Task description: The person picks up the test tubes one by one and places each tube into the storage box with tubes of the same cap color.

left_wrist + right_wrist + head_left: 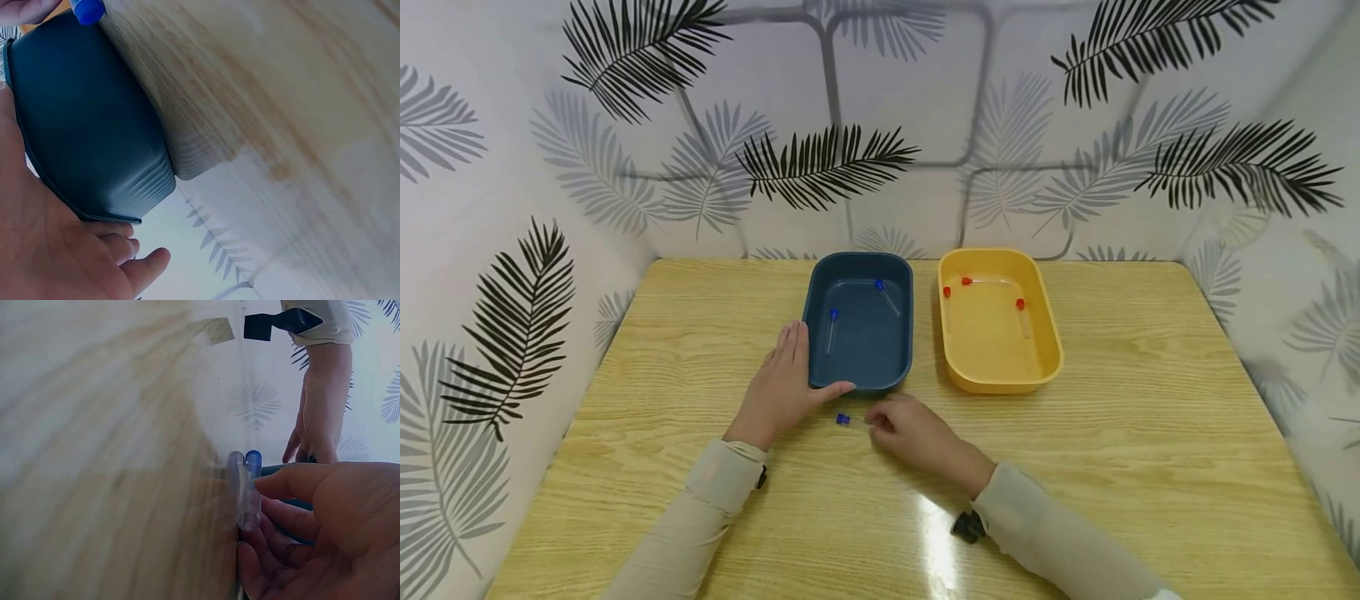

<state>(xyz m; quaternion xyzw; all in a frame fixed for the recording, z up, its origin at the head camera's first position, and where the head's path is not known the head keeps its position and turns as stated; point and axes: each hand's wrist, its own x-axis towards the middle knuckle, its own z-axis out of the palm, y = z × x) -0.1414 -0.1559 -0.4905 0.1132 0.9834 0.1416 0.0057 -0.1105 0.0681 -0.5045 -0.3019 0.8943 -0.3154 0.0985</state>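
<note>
A small clear tube with a blue cap (pixel 843 419) is low over the table in front of the dark blue tray (pixel 912 333). My right hand (pixel 913 433) pinches this tube (pixel 252 503) between thumb and fingers, cap end pointing left. Whether the tube touches the table I cannot tell. Against the tray's left front corner rests my left hand (pixel 782 387), fingers straight along the left side and thumb stretched along the front rim. Two more blue-capped tubes (pixel 832 333) lie inside the tray. In the left wrist view, the blue cap (pixel 89 11) shows at the top edge.
To the right of the blue tray stands a yellow tray (pixel 1000 385) holding three red-capped tubes (pixel 1022 317). Both stand toward the back of the wood-patterned table (pixel 1150 400). A leaf-patterned cloth (pixel 910 200) hangs behind and at the sides.
</note>
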